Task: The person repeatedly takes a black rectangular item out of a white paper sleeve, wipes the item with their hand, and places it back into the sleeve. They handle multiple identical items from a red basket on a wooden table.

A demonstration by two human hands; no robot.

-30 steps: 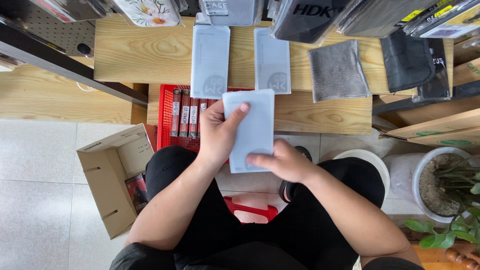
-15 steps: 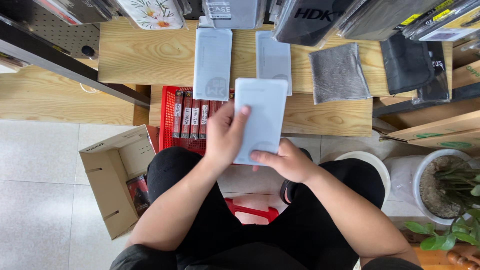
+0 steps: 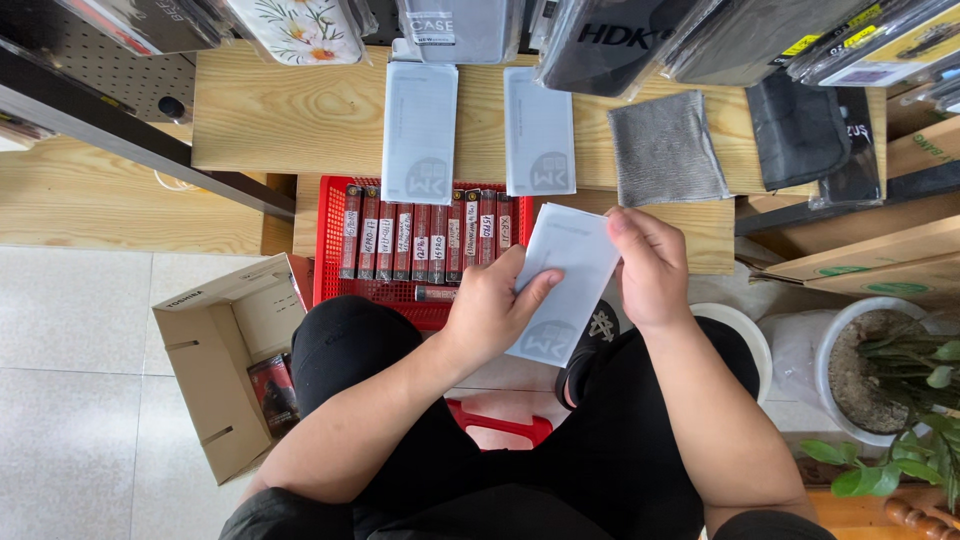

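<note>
L hand [image 3: 492, 312] grips the white flat packet [image 3: 562, 283] along its lower-L edge, thumb laid over the front face, fingers curled behind. R hand [image 3: 652, 268] pinches the packet's upper-R corner/edge, fingers wrapped over the top; both closed on it, neither spread.

Packet pos.: held in air betw. both hands, above the lap, just short of the table [image 3: 300, 110] edge. Long axis tilted, running lower-L to upper-R, approx. top end toward the table, round grey mark at the low end near the L wrist. Face up toward cam.

Key relation: packet is betw. the hands, L hand on low end, R hand on high end; R hand nearer the table, L nearer the body.

Outward: red basket [image 3: 326, 262] w/ a row of upright dark-red boxes sits just L of the L hand, under the table edge. On table, ahead: two like white packets [image 3: 420, 130] [image 3: 538, 130] side by side, long axes pointing away; grey cloth [image 3: 665, 148] to their R. Open cardboard box [image 3: 215, 370] on floor, far L. Potted plant [image 3: 880, 375] far R.
</note>
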